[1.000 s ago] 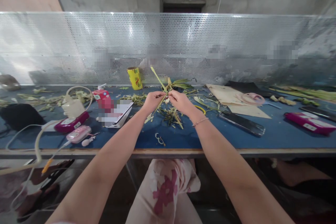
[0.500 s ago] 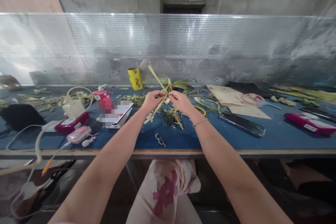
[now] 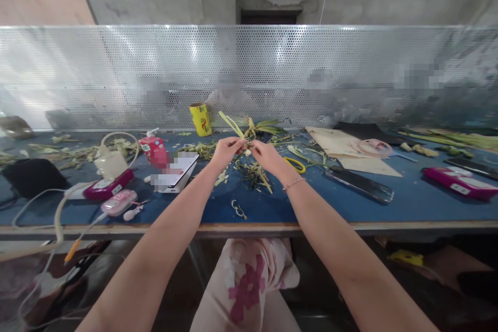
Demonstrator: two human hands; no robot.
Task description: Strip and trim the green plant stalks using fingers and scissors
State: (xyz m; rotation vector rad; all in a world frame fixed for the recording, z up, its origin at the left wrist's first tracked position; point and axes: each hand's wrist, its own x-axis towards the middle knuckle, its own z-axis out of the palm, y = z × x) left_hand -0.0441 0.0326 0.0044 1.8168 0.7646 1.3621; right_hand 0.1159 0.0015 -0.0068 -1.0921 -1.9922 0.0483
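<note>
My left hand (image 3: 229,150) and my right hand (image 3: 265,154) meet above the middle of the table, fingertips pinched close together. A pale green leaf strip (image 3: 232,123) slants up and to the left from my left fingertips. Something small and dark green shows between the two hands, too small to make out fully. My right fingers are closed near it, and what they grip is mostly hidden. Below the hands lies a heap of shredded plant scraps (image 3: 254,174). Behind them rests a bundle of dried stalks and leaves (image 3: 268,127).
A yellow cardboard tube (image 3: 200,119) stands behind my left hand. To the right lie a yellow loop (image 3: 294,165), a phone (image 3: 360,184) and cardboard sheets (image 3: 334,145). On the left are a red carton (image 3: 153,151), a white phone stand (image 3: 179,179) and cables. A perforated metal screen (image 3: 264,52) closes the back.
The strip's lower end, which ran down to the left below my hands, no longer shows there. Its upper part sits lower. My fingers have shifted slightly, and the view has tilted a little upward.
</note>
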